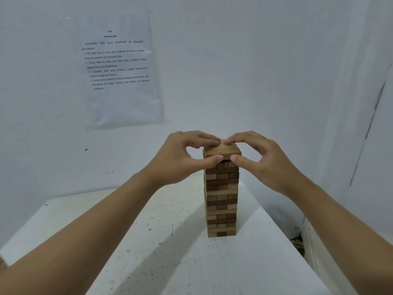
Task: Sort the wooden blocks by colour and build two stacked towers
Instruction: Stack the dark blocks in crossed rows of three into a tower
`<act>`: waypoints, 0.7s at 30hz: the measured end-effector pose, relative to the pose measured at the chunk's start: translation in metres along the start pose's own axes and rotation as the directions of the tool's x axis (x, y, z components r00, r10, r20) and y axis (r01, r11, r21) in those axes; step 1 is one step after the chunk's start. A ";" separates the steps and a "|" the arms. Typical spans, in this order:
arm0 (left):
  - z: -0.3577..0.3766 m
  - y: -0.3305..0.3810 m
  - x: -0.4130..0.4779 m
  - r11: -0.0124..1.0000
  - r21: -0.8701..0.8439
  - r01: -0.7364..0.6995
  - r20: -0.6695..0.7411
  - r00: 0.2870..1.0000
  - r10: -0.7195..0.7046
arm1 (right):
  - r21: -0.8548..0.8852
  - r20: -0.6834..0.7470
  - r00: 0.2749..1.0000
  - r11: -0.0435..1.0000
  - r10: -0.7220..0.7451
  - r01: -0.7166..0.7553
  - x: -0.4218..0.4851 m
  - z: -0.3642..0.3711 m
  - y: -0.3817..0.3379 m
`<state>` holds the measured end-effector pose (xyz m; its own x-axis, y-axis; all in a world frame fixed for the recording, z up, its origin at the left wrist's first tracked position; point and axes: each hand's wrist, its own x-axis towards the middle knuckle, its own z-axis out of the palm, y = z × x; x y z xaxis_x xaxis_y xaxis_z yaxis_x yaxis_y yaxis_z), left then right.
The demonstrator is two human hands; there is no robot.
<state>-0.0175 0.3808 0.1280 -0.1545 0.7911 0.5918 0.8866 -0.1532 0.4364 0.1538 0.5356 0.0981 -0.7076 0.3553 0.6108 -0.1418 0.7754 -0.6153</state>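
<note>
A single tall tower [222, 196] of mixed light and dark wooden blocks stands upright on the white table [148, 241], right of centre. Its top layer [225, 149] is made of light blocks. My left hand [182, 158] pinches that top layer from the left, fingers on top and thumb against the near side. From the right, my right hand [261, 158] pinches the same layer in the same way. The fingertips of both hands nearly meet over the top.
A printed instruction sheet [119, 69] in a plastic sleeve hangs on the white wall behind. The table's right edge runs close to the wall, with a narrow dark gap [297, 241] there. Another wall closes off the right side.
</note>
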 end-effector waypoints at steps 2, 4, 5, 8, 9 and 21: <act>0.002 0.000 -0.003 1.000 0.009 -0.003 0.006 1.000 0.003 | -0.001 0.006 1.000 1.000 -0.001 0.001 -0.001 0.002 0.001; 0.004 -0.001 -0.007 1.000 -0.004 0.002 0.007 1.000 -0.002 | 0.018 0.004 1.000 1.000 0.005 -0.005 -0.003 0.004 0.001; 0.005 -0.002 -0.009 1.000 -0.017 0.012 0.003 1.000 -0.012 | 0.032 0.001 1.000 0.999 0.012 -0.013 -0.005 0.005 0.001; 0.010 -0.002 -0.019 0.995 -0.059 0.085 -0.009 0.996 -0.086 | 0.095 -0.017 0.998 0.994 0.062 -0.060 -0.011 0.010 0.000; 0.014 -0.002 -0.023 0.991 -0.071 0.115 -0.019 0.993 -0.116 | 0.132 -0.031 0.996 0.988 0.084 -0.079 -0.013 0.013 -0.001; 0.051 0.017 -0.051 0.852 -0.437 0.289 0.007 0.948 -0.318 | 0.304 -0.026 0.953 0.911 0.302 -0.280 -0.032 0.039 -0.008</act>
<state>0.0279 0.3681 0.0702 -0.4255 0.8028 0.4177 0.5200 -0.1609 0.8389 0.1505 0.4979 0.0647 -0.6994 0.5860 0.4092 -0.1410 0.4482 -0.8828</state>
